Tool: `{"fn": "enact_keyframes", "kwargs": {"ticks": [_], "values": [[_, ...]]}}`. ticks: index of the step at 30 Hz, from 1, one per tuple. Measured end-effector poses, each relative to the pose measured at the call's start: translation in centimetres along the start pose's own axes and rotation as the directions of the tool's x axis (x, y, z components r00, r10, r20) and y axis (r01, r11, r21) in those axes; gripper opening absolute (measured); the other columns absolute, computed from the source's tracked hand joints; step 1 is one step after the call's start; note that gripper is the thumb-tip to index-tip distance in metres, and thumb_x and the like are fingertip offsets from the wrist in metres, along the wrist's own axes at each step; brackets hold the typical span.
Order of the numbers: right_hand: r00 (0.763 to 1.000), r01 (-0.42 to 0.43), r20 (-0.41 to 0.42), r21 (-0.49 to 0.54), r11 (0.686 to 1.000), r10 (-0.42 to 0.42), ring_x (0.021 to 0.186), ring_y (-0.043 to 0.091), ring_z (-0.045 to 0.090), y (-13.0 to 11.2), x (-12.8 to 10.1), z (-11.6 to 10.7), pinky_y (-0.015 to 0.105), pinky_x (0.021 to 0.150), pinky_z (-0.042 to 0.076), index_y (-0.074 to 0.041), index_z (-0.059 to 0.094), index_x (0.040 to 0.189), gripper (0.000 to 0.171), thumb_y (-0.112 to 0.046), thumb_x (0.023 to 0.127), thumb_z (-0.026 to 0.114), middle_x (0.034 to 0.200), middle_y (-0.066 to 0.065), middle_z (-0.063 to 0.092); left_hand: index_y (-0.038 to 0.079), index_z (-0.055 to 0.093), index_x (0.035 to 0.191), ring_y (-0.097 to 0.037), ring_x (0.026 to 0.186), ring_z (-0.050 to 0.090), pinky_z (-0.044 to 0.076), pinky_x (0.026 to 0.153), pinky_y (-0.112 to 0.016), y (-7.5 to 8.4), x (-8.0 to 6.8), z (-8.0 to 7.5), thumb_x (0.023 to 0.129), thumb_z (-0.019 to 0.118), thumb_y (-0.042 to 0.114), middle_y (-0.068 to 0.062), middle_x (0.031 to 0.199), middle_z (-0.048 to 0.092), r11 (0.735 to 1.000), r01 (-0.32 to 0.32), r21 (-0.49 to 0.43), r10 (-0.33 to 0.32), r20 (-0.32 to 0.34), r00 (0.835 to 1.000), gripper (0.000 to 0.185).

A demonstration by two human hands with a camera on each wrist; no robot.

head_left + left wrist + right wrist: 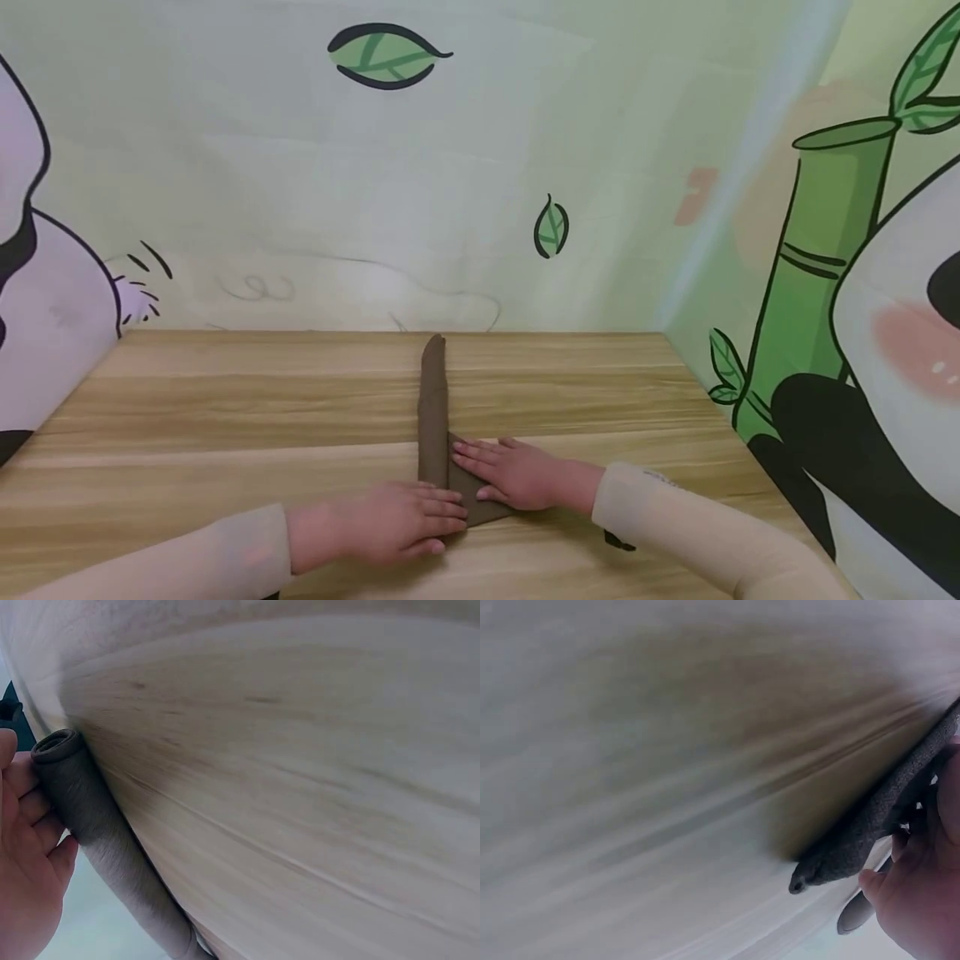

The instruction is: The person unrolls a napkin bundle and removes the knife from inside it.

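Both hands lie flat at lower centre: left hand (390,525) and right hand (510,473) press the brown cloth (433,408); steady, even pressure would keep its roll tight.

The head view looks forward and down from above, taking in the table (225,400), both hands and the painted wall (450,183) behind. Each wrist view sits very near the tabletop, tilted along it. All three share the rolled brown cloth (433,400).
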State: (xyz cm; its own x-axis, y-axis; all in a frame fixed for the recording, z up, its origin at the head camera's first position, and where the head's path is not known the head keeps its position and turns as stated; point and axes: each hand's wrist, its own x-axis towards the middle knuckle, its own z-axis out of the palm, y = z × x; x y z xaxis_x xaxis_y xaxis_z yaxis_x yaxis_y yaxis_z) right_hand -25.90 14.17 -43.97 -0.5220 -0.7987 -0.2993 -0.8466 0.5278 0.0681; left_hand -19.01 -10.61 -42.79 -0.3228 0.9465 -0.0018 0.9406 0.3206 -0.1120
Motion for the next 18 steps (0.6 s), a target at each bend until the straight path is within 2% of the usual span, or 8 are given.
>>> {"fn": "enact_keyframes", "kwargs": {"ticks": [4,12,18], "values": [[1.000,-0.003,-0.006,-0.013,1.000,0.003,0.159,0.018,0.028,0.6,-0.4,0.6,0.051,0.123,0.038,-0.013,0.028,0.163,0.059,-0.040,0.111,0.038,0.172,0.003,0.027,0.014,0.063,0.139,-0.019,0.138,0.058,0.050,0.112,-0.031,-0.1,-0.6,-0.2,0.111,0.041,0.034,-0.001,0.144,0.065,1.000,0.009,-0.009,-0.010,-0.023,1.000,0.042],[1.000,-0.001,0.011,0.038,0.999,0.000,0.159,0.019,0.026,0.9,-1.0,1.3,0.049,0.124,0.037,-0.013,0.026,0.163,0.059,-0.039,0.111,0.035,0.172,0.003,0.025,0.012,0.063,0.139,-0.019,0.138,0.058,0.051,0.111,-0.033,0.2,-1.7,-0.1,0.111,0.041,0.033,0.000,0.143,0.065,0.998,0.048,-0.032,-0.050,-0.040,0.998,0.041],[0.999,0.018,-0.032,-0.001,1.000,-0.018,0.158,0.021,0.031,1.3,-1.4,1.4,0.047,0.122,0.041,-0.011,0.030,0.162,0.058,-0.038,0.111,0.036,0.170,0.006,0.030,0.013,0.064,0.137,-0.019,0.137,0.059,0.052,0.110,-0.034,0.3,-2.2,0.0,0.111,0.042,0.032,0.001,0.142,0.066,0.996,0.081,-0.025,-0.083,-0.060,0.995,0.039]]}}
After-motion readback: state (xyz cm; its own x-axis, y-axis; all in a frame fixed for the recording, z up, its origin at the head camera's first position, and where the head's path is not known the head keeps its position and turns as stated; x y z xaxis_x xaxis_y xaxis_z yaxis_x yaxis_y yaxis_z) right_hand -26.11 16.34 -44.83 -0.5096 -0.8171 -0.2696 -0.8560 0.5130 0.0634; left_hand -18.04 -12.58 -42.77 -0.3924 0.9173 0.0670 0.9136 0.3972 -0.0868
